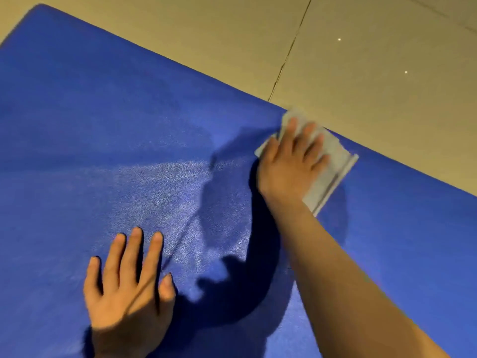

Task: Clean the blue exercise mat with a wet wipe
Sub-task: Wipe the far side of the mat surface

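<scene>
The blue exercise mat (103, 140) fills most of the head view and lies flat on the floor. A pale grey wet wipe (333, 166), folded into a rectangle, lies on the mat close to its far edge. My right hand (291, 161) presses flat on the wipe with fingers spread and straight, slightly blurred. My left hand (129, 282) rests palm down on the mat nearer to me, fingers spread. A sheen shows on the mat between the two hands.
Beige floor tiles (374, 73) with a dark grout line (286, 55) lie beyond the mat's far edge. Dark shadows of my arm and head fall on the mat between my hands.
</scene>
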Motion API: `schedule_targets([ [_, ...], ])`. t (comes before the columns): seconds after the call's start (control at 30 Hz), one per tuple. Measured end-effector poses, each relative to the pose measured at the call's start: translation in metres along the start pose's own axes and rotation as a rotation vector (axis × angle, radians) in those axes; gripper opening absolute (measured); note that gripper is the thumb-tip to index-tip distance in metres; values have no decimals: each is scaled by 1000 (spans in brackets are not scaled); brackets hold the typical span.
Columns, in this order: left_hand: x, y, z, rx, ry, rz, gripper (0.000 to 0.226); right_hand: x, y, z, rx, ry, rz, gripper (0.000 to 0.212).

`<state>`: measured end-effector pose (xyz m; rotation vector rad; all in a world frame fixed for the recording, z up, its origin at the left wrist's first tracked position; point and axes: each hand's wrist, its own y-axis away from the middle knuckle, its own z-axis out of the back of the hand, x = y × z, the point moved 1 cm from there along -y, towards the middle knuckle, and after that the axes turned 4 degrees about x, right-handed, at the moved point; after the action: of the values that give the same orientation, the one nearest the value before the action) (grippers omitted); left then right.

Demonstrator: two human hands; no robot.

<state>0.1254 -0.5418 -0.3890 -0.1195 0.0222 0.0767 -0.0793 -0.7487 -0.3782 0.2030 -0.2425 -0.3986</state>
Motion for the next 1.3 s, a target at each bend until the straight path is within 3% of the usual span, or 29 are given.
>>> schedule_targets([
  [0.13,3,2,-2,21,-18,-13,55,95,18,-33,-114,56,462,58],
  [0.2,6,1,-5,0,-26,-19,55,98,17,-32,-52,11,658,55],
  [0.27,5,1,-5,-15,-31,-15,54,71,3,-22,-37,-27,738,52],
  [0.37,2,0,-3,5,-12,-16,54,-1,-25,8,-7,163,519,56],
  [0.53,2,1,-1,-5,10,-10,54,-157,-11,54,18,30,-12,60],
  [0.6,0,0,-1,-9,2,-5,53,-173,-3,58,-12,-23,-146,58],
  [0.7,-2,-1,2,25,40,2,54,-140,-2,51,-41,-62,-321,51],
  [0.77,-2,-3,4,45,75,14,56,-98,4,37,-103,-14,-241,52],
  [0.83,-3,-5,6,67,100,24,58,-48,21,16,-54,40,-67,55],
  [0.97,-1,-5,9,115,116,29,61,7,63,-13,-27,-126,300,57],
  [1.1,0,-7,11,138,133,44,63,-54,56,0,10,-104,490,63],
  [1.2,-2,-7,13,153,124,45,65,-130,37,18,-16,-20,378,78],
  [1.3,-2,-7,12,169,140,62,66,-210,16,41,-31,65,202,73],
])
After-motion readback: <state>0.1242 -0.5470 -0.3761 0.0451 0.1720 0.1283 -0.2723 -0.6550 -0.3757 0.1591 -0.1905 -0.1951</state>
